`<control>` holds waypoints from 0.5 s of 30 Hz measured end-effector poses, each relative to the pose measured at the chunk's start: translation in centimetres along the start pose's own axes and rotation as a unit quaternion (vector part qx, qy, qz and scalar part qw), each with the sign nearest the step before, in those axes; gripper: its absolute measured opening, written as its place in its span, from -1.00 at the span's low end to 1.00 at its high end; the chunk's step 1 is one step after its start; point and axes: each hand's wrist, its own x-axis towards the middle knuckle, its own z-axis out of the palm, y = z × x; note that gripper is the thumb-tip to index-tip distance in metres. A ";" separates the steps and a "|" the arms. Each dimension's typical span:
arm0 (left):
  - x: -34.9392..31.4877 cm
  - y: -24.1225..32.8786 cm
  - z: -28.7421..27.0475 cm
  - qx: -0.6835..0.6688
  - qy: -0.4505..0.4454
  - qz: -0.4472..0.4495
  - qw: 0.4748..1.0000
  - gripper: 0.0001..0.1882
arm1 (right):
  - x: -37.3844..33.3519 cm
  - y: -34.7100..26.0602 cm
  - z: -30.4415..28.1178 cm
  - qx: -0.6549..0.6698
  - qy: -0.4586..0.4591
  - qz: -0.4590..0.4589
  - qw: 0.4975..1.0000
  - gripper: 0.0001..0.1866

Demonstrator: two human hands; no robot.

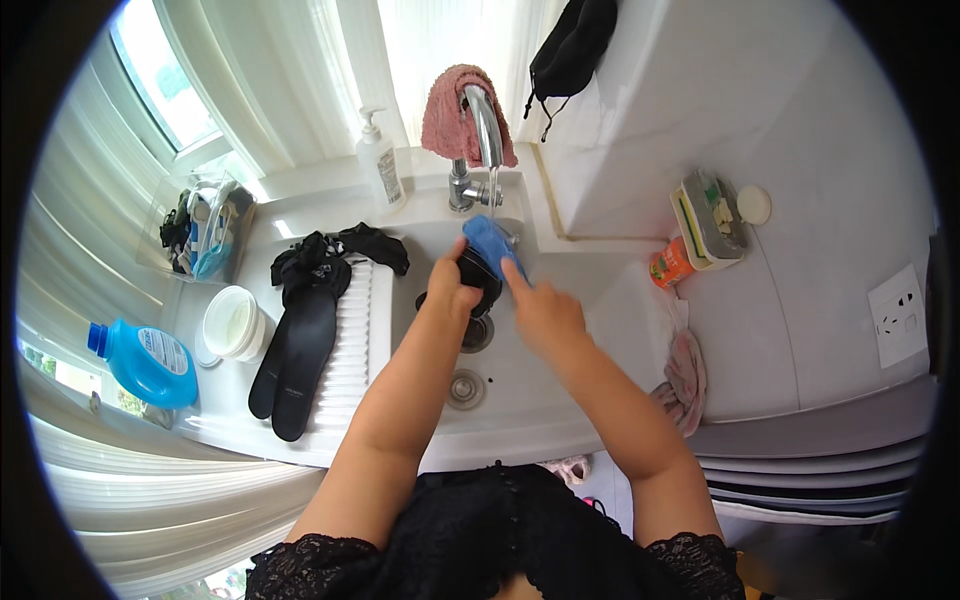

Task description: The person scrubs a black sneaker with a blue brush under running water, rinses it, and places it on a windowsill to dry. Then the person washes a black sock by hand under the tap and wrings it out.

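Observation:
Over the white sink (pixel 600 350), my left hand (pixel 453 275) is closed around a black shoe (pixel 484 290), tilted and partly hidden by my fingers. My right hand (pixel 548 312) grips a blue scrub brush (pixel 487 242), its index finger stretched along the handle. The brush's head rests against the shoe's upper side. Just behind them, a thin stream of water falls from the chrome faucet (pixel 487 125), which has a pink cloth (pixel 455 110) draped over it. Below the shoe is a round metal drain (pixel 466 389).
Two black insoles (pixel 302 360) and crumpled black fabric (pixel 312 262) lie on the ribbed washboard (pixel 358 340) at left. Nearby stand a white tub (pixel 234 322), a blue detergent bottle (pixel 150 365), a clear bin (pixel 205 230) and a pump bottle (pixel 379 165). A wall-mounted sponge holder (pixel 712 230) is at right.

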 end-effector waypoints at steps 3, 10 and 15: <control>-1.0 0.4 0.8 -0.060 -0.005 0.035 0.998 -0.51 | -3.2 0.1 2.6 0.069 -0.012 0.003 0.998 -0.45; -1.0 -1.9 -0.1 -0.117 -0.133 0.019 0.984 -0.46 | 1.6 -0.2 2.4 0.091 0.028 0.010 0.995 -0.43; -1.5 -1.0 -0.7 -0.125 -0.187 -0.001 0.974 -0.45 | -2.3 -1.6 0.7 0.028 -0.062 -0.022 0.997 -0.35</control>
